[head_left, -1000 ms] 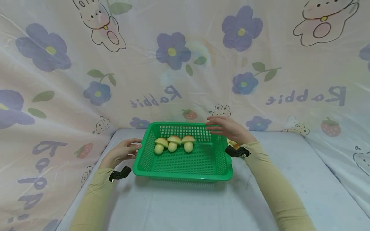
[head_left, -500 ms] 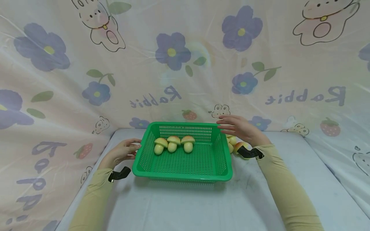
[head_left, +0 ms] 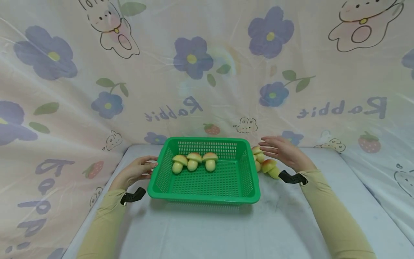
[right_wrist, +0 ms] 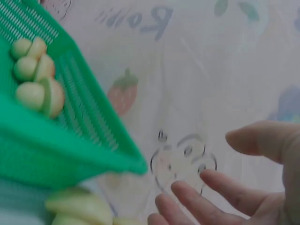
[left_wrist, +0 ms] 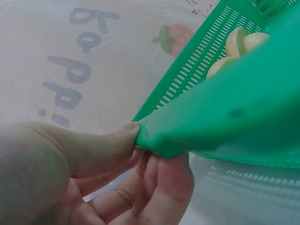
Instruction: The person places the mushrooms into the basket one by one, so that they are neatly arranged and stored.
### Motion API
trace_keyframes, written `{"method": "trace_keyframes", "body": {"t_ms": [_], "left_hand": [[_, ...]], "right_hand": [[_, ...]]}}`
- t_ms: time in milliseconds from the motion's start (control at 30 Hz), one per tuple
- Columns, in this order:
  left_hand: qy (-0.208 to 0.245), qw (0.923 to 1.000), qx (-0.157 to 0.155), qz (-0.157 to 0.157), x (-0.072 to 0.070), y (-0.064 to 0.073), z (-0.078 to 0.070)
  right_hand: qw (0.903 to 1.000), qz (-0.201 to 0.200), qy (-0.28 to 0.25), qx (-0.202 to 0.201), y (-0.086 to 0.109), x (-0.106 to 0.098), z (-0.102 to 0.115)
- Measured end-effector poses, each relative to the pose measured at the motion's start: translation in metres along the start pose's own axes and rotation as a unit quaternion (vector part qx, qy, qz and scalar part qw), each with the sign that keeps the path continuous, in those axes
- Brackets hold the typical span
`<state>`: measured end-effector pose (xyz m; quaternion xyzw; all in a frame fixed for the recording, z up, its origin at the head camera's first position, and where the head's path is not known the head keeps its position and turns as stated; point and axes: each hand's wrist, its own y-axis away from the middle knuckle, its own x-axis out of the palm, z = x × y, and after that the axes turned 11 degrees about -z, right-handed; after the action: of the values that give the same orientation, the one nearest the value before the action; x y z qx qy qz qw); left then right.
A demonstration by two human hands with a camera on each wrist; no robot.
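A green plastic basket (head_left: 203, 199) with slotted walls stands in the middle of the table. Three toy mushrooms (head_left: 193, 162) with yellow-orange caps lie in a row in its back left part. My left hand (head_left: 134, 172) pinches the basket's left rim; in the left wrist view the thumb (left_wrist: 115, 147) lies on top and the fingers curl beneath. Over the table to the right of the basket, my right hand (head_left: 284, 153) is held with fingers extended and nothing in it. Below its fingertips several more mushrooms (head_left: 271, 168) lie beside the basket's right wall, partly hidden by it.
The table (head_left: 200, 230) has a pale cloth top. Behind and at the sides hangs a curtain (head_left: 220, 93) printed with flowers, rabbits and strawberries. Each wrist wears a black camera mount (head_left: 133, 196).
My right hand has moved right, from above the basket's back right corner to above the table beside it, uncovering the mushrooms there. My left hand stays at the rim.
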<state>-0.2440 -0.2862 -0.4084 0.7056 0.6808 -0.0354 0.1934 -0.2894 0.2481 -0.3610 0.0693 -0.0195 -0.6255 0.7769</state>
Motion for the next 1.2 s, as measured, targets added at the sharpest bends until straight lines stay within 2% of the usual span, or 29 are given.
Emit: {"method": "trace_keyframes", "body": {"t_ms": [200,633,867,1200], "left_hand": [[0.000,1.0000,0.002,0.000,0.000,0.000,0.001],[-0.001,1.0000,0.008,0.006,-0.001,0.000,0.002],[0.004,0.9999,0.004,0.011,0.000,0.001,0.001],[0.006,0.9999,0.004,0.010,-0.001,0.000,0.002]], "right_hand": [[0.9998,-0.015,-0.009,0.005,0.004,-0.018,-0.017],[0.9996,-0.021,0.017,0.012,0.009,-0.046,-0.040],[0.9994,-0.018,0.017,0.025,0.010,-0.052,-0.049],[0.9985,-0.013,0.044,0.030,0.010,-0.055,-0.065]]}}
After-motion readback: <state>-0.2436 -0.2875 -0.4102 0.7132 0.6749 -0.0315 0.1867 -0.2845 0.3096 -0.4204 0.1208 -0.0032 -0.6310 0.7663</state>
